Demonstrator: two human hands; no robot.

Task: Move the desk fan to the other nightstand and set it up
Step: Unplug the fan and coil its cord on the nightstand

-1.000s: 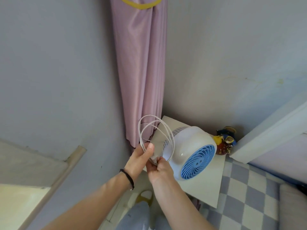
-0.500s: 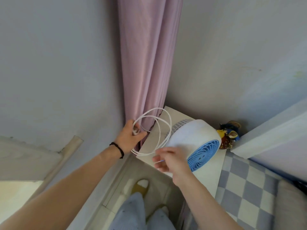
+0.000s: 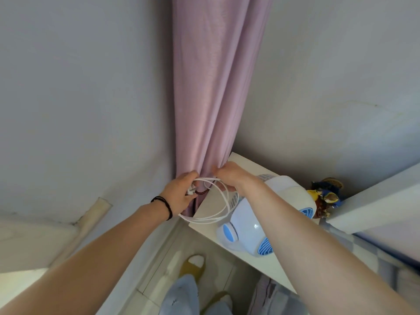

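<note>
Both hands at the curtain (image 3: 218,87) edge, behind the nightstand (image 3: 218,196) corner. Left hand (image 3: 179,194) closed around the white plug (image 3: 190,191) and the coiled cord (image 3: 218,214); right hand (image 3: 229,175) pinching curtain fabric, apparently drawing it aside. Desk fan (image 3: 268,214) sits on the nightstand, right of and nearer than the hands, under the right forearm. Left hand nearer the wall; socket hidden.

Both arms reach forward, left hand (image 3: 179,194) closed, right hand (image 3: 229,175) pinching, close together.
</note>
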